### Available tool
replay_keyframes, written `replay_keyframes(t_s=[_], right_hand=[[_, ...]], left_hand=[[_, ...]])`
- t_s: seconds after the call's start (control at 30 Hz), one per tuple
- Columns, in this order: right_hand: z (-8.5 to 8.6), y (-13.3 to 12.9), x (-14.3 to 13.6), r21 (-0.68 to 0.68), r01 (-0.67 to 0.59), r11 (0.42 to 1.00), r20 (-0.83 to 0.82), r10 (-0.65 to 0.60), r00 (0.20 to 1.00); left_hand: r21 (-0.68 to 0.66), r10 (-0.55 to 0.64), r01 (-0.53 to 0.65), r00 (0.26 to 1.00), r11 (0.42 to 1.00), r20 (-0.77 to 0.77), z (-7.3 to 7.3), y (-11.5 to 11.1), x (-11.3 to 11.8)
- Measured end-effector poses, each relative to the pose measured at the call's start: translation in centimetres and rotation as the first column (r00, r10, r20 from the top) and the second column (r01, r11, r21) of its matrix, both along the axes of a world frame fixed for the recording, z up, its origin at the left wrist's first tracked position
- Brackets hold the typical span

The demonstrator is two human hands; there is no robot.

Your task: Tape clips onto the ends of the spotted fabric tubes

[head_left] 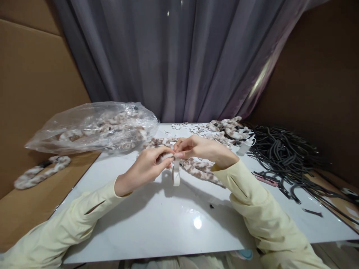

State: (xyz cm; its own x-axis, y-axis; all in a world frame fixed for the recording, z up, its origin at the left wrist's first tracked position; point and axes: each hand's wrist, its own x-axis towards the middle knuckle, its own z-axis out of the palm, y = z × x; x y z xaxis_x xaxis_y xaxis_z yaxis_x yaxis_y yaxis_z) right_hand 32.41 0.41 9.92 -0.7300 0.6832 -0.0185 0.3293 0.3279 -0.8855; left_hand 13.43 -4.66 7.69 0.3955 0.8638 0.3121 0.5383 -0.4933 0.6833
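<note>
Over the middle of the table, my left hand (pixel 146 165) is closed around the end of a white-and-brown furry tube (pixel 165 157). My right hand (pixel 202 148) meets it there, thumb and fingers pinched on white tape at the tube's end. From that pinch a roll of tape (pixel 176 178) hangs just above the white surface. Behind and below my hands lie more furry strips (pixel 199 169), partly covered by my right hand and sleeve. My fingers hide exactly how the tape meets the fur.
A clear plastic bag (pixel 92 129) of furry loops fills the back left, with one furry loop (pixel 42 172) on cardboard beside the table (pixel 157 231). Back right are furry loops (pixel 232 127), a small white bottle (pixel 245 145), black cords (pixel 283 160) and a pink tool (pixel 265 179).
</note>
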Motion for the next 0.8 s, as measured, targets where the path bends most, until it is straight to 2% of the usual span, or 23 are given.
replay_keyframes(t_s=[0.13, 0.23, 0.33, 0.47, 0.57, 0.67, 0.8], right_hand=[[0.0, -0.1, -0.2, -0.022, 0.004, 1.000, 0.042, -0.003, 0.999], [-0.1, 0.0, -0.1, -0.092, 0.024, 0.995, 0.039, -0.020, 0.999], [-0.4, 0.7, 0.2, -0.184, 0.042, 0.982, -0.009, -0.045, 0.999], [-1.8, 1.9, 0.6, -0.401, -0.011, 0.916, -0.108, -0.035, 0.994], [-2.8, 2.3, 0.4, -0.481, -0.167, 0.861, -0.143, 0.111, 0.983], [-3.2, 2.1, 0.1, -0.465, -0.341, 0.817, -0.188, 0.285, 0.940], [-3.2, 1.9, -0.2, -0.399, -0.434, 0.808, -0.203, 0.383, 0.901]], left_hand=[[-0.008, -0.011, 0.011, 0.999, 1.000, -0.052, -0.2, 0.0, 0.1], [-0.159, 0.015, -0.015, 1.000, 0.987, 0.001, 0.2, 0.1, 0.3], [-0.351, 0.058, -0.022, 0.994, 0.936, 0.093, 0.8, 0.3, 0.3], [-0.446, 0.074, 0.017, 0.980, 0.895, 0.185, 1.2, 0.6, -0.1], [-0.448, 0.083, 0.038, 0.965, 0.893, 0.248, 1.1, 0.6, -0.3], [-0.452, 0.086, 0.064, 0.949, 0.890, 0.304, 0.9, 0.6, -0.2], [-0.461, 0.062, 0.091, 0.950, 0.883, 0.307, 0.7, 0.5, -0.2]])
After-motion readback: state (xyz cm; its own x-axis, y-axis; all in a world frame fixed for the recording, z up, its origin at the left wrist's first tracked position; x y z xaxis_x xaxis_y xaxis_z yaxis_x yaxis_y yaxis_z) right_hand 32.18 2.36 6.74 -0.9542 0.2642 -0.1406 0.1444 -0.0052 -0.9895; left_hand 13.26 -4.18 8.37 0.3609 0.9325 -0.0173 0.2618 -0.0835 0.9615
